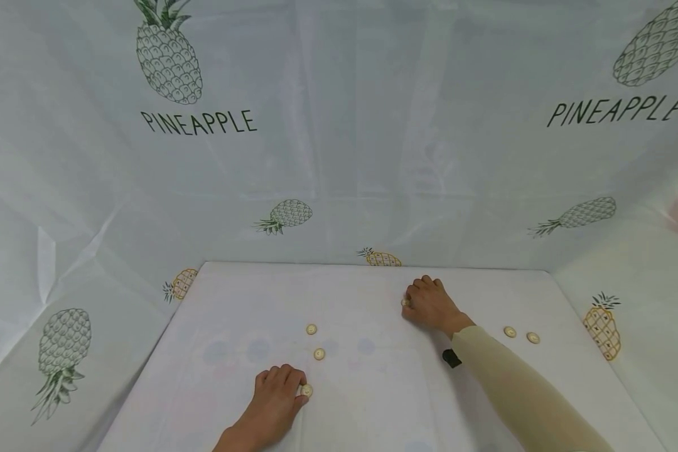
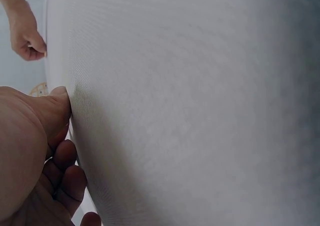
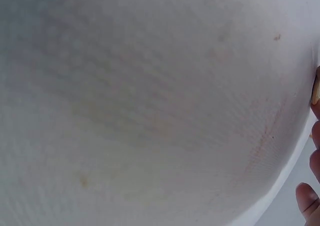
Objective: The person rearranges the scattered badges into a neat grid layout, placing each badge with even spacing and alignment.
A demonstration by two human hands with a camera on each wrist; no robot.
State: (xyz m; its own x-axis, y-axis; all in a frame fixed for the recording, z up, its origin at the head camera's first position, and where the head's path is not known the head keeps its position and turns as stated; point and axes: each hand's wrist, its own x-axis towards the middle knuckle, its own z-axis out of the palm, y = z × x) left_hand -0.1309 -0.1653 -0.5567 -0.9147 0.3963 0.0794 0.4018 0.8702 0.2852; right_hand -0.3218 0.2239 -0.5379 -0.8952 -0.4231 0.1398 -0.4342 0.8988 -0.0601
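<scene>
In the head view my left hand (image 1: 274, 398) is low on the white table, its thumb and forefinger pinching a round cream button (image 1: 307, 390) at the edge. Farther back, my right hand (image 1: 429, 306) pinches another cream button (image 1: 405, 302) near the table's far side. That button (image 3: 316, 93) appears at the right border of the right wrist view, beside curled fingers (image 3: 316, 163). The left wrist view has my left hand (image 2: 35, 151) close against the cloth, its button hidden, with my right hand (image 2: 26, 38) beyond.
Two loose buttons, one farther back (image 1: 311, 329) and one nearer (image 1: 319, 354), lie ahead of my left hand. Another pair, a left button (image 1: 510, 331) and a right button (image 1: 533, 338), lies right of my sleeve (image 1: 520, 389). A pineapple-print sheet (image 1: 373, 157) rises behind the table (image 1: 367, 402).
</scene>
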